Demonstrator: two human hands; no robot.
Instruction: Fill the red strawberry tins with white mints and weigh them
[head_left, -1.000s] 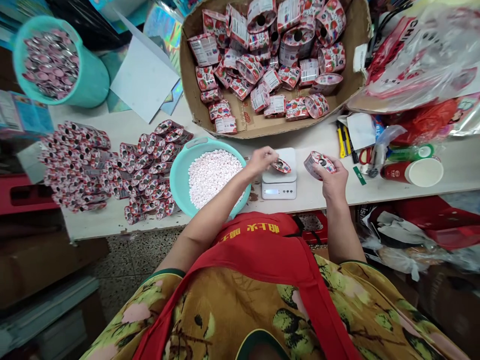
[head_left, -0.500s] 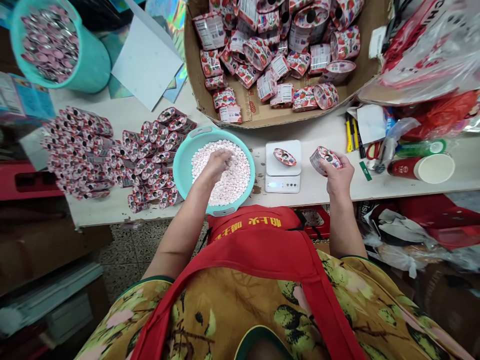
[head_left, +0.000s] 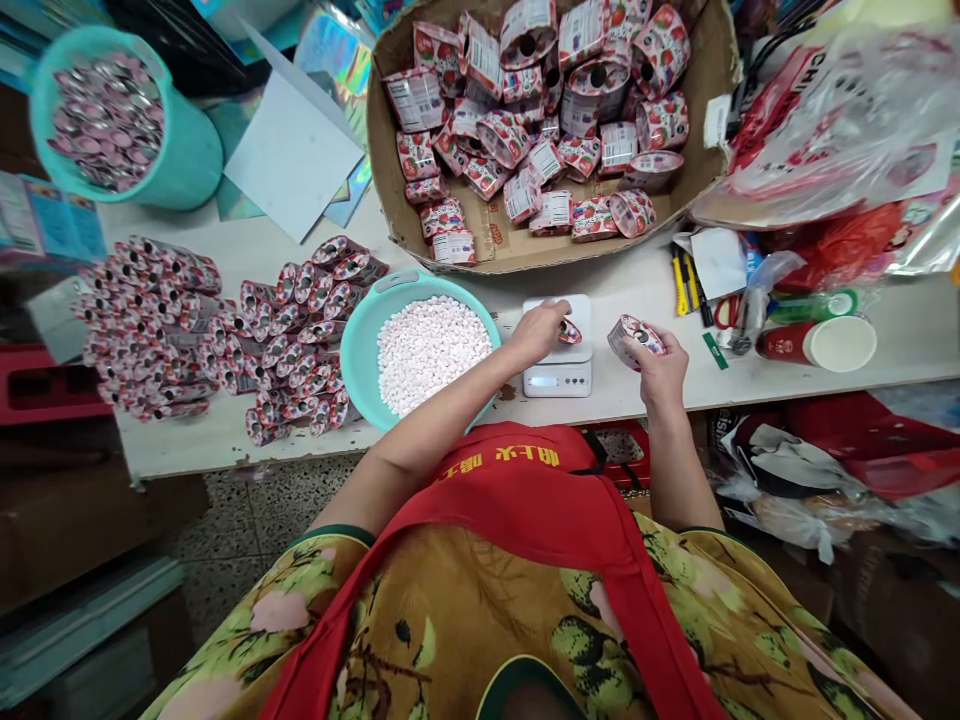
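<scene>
My right hand (head_left: 661, 362) is closed round a small oval candy packet (head_left: 628, 340) with a red strawberry print and a hole in its top. A second packet (head_left: 570, 331) of the same kind sits on the white digital scale (head_left: 536, 382). Over that packet's top is my left hand (head_left: 541, 333), its fingers pinched together; whatever they hold is hidden. A turquoise basin (head_left: 358, 378) of small pale pink-white candies (head_left: 431, 345) lies under and beside my left forearm.
Many similar packets (head_left: 285, 345) stand in rows left of the basin. Behind the scale is a cardboard box (head_left: 487, 258) of packets. A turquoise bucket (head_left: 187, 150) of pink and silvery pieces stands back left; cutters (head_left: 684, 280) and a red cup (head_left: 784, 345) lie right.
My left hand has moved right, out of the candy basin to the packet on the scale. My right hand still holds its packet. The view has shifted slightly.
</scene>
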